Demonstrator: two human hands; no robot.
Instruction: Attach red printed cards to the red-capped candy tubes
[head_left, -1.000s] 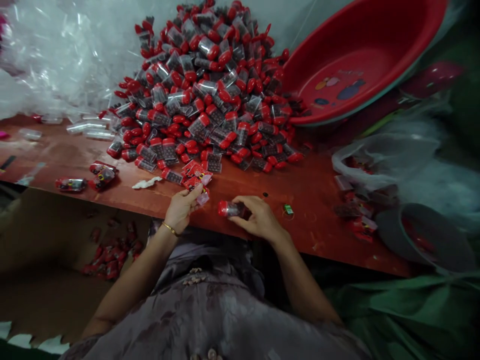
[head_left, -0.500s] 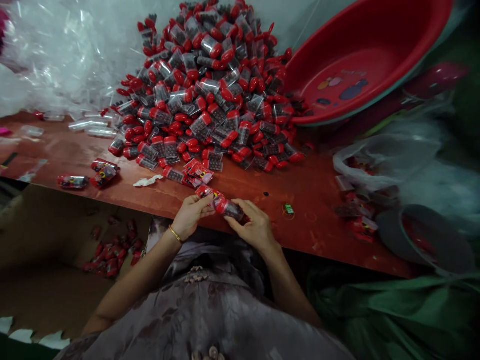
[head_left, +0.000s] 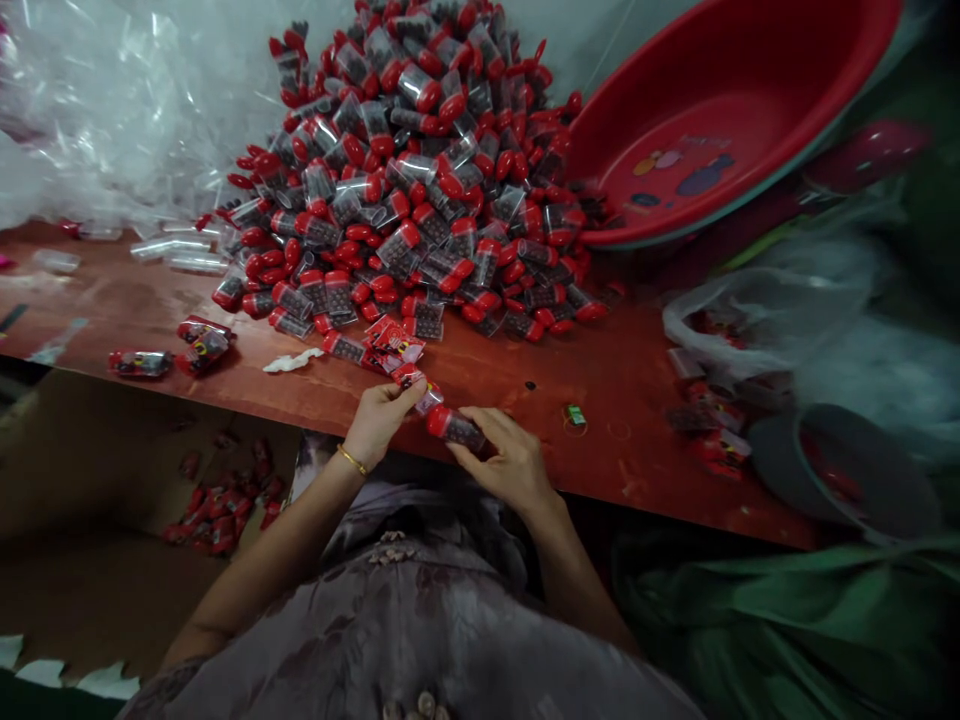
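Clear glossy plastic vial (head_left: 454, 428) with red cap — on a worn, matt reddish wooden table (head_left: 630, 380).

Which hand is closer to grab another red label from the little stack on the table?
Probably the left hand. It is just below the labels and already pinches one, while the right hand sits farther away, gripping the tube.

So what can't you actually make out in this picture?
- Head view: what the red-capped tube holds; too small, right hand covers part.
- Printing on the small packet at the left hand; too small.
- Grey tub contents; blurred.
- Red basin; cut by top edge.
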